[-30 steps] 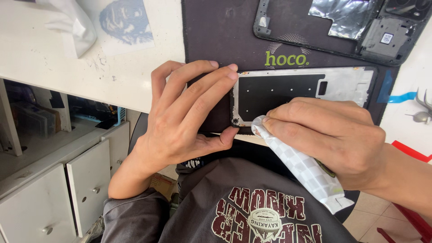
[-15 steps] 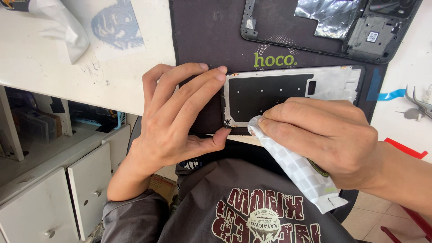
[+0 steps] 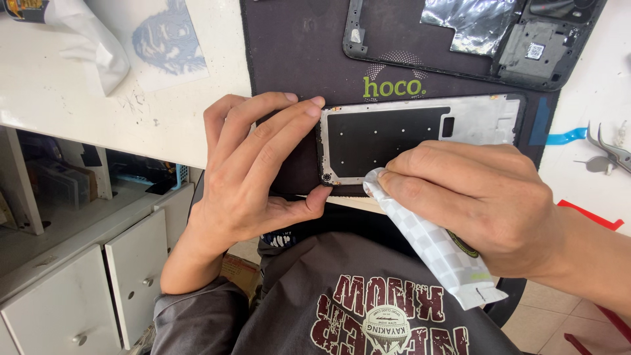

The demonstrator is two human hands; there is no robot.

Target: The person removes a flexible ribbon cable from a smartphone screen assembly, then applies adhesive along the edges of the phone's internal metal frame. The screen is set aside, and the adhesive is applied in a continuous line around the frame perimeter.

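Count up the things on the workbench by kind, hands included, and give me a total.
Phone frames: 2, one under the hands, one at the top
Dark work mat: 1
Checkered wipe: 1, held by the right hand
Metal tweezers: 1
Hands: 2, the left hand steadying the near frame's end
Total: 7

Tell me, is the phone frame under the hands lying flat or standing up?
Lying flat. The phone frame rests on the dark mat; the left hand steadies its end while the right hand presses a checkered wipe on it.
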